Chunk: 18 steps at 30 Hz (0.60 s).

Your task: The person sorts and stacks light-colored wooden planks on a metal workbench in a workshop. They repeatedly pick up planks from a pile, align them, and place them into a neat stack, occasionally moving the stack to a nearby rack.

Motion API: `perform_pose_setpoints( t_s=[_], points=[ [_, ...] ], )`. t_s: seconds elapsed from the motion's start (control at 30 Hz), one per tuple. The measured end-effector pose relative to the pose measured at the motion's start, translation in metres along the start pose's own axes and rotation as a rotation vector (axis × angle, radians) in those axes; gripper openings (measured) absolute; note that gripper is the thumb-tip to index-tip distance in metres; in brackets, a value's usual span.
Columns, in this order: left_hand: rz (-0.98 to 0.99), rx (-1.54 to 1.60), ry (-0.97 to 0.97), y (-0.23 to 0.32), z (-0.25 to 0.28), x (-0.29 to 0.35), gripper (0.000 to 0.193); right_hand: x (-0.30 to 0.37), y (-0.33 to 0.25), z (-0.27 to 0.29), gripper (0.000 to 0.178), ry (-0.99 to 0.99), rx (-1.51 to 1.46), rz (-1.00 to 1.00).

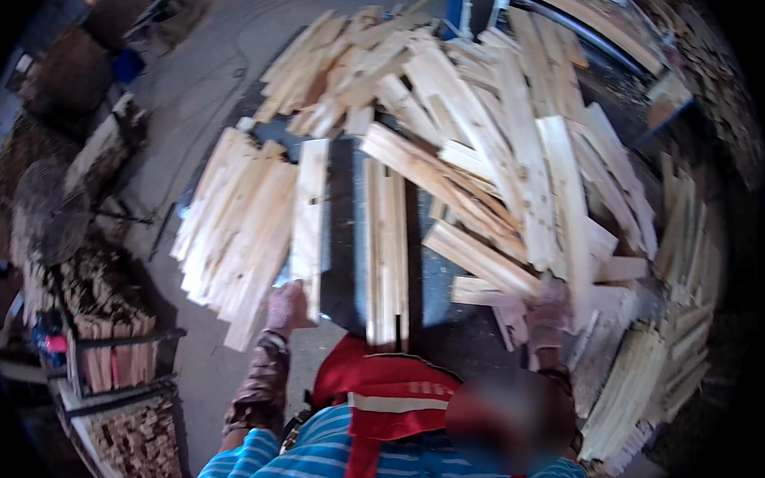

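Observation:
My left hand (287, 308), in a pale glove, is closed on the near end of a light wooden board (310, 209) that lies lengthwise away from me. Just left of it lies a fanned row of similar boards (236, 223). My right hand (549, 315), also gloved, touches the near ends of boards in the right-hand pile. A slanting board (485, 259) meets it from the left, and a long upright-running board (567, 214) passes at its right. Blur hides whether its fingers grip. Between my hands, narrow boards (385, 248) lie side by side on the dark table (341, 228).
A large jumbled heap of boards (467, 114) covers the far and right part of the table. More boards (625, 390) are stacked at my right. At the left stands a rack (126, 347) of cut wood above the grey floor (209, 74). My red apron (400, 396) meets the near edge.

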State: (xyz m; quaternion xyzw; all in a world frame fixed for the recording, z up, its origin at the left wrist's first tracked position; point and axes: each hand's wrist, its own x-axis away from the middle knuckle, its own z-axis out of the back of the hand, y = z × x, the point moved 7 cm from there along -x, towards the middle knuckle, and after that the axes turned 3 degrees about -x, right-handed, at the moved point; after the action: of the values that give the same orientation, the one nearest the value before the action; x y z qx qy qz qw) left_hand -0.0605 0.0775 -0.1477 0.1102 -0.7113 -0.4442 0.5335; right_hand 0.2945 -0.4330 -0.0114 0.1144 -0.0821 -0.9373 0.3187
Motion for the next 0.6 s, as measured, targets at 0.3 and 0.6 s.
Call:
perform_pose_setpoints(
  t_s=[0.3, 0.6],
  points=[
    [-0.111, -0.172, 0.147, 0.04, -0.054, 0.031, 0.029, -0.05, -0.044, 0.084, 0.063, -0.386, -0.946, 0.001],
    [-0.337, -0.382, 0.119, 0.011, -0.002, -0.028, 0.024, -0.096, -0.199, 0.017, 0.074, -1.136, -2.72, -0.52]
  ],
)
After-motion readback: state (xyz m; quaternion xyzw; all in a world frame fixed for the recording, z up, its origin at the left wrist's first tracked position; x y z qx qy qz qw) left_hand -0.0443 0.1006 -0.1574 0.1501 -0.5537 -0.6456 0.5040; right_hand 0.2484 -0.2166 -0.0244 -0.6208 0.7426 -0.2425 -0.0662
